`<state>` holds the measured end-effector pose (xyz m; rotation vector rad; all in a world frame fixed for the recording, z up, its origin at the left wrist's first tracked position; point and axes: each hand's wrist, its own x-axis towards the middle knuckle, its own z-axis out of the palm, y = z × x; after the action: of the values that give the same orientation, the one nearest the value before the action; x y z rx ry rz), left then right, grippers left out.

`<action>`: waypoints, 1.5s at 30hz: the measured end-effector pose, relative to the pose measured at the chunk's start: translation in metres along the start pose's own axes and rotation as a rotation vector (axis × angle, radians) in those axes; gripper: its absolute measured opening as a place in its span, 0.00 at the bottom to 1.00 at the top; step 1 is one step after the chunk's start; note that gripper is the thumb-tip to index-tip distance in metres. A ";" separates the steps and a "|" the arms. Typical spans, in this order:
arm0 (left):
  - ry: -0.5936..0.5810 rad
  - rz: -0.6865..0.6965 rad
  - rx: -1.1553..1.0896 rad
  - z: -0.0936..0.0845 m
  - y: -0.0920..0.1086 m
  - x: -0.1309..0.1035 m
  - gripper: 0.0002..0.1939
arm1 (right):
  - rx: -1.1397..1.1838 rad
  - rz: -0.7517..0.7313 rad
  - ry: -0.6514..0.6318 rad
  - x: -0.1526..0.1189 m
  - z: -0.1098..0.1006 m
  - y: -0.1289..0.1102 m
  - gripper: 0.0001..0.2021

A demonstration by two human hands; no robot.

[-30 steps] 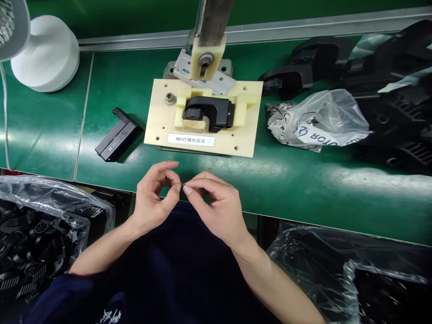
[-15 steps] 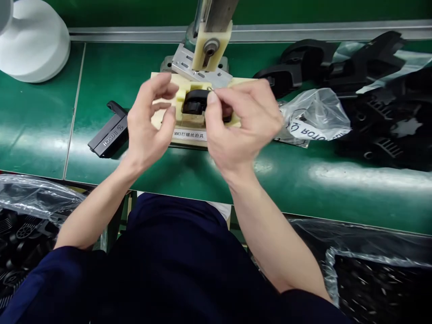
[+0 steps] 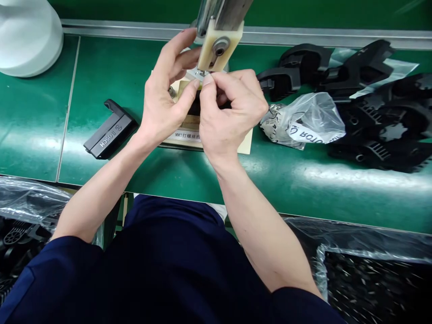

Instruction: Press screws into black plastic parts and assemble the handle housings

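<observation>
My right hand (image 3: 231, 108) is closed in a pinch in front of the cream block of the press (image 3: 222, 45). What sits between its thumb and forefinger is too small to make out. My left hand (image 3: 162, 94) has its fingers apart and curved beside the block, its thumb tip close to the right fingertips. Below both hands lies the cream fixture (image 3: 245, 145) with a printed label. A black plastic part (image 3: 195, 108) rests in it, mostly hidden by my hands.
A grey and black BOSCH-marked piece (image 3: 110, 130) lies left on the green bench. To the right are a clear bag of small metal parts (image 3: 280, 123) and several black housings (image 3: 388, 121). A white round container (image 3: 30, 40) stands far left. Plastic-lined bins flank my lap.
Both hands have moved up and away from me toward the press block. My left hand has come in closer to the right fingertips, and the black part is now more covered.
</observation>
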<state>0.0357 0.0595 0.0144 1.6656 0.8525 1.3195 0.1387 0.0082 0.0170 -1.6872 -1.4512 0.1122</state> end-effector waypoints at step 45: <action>0.125 0.173 0.183 -0.007 -0.028 0.023 0.41 | 0.017 -0.055 -0.059 0.015 -0.012 0.010 0.15</action>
<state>0.0336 0.0932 -0.0002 1.8480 0.9429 1.5152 0.1578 0.0146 0.0249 -1.6409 -1.5348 0.1450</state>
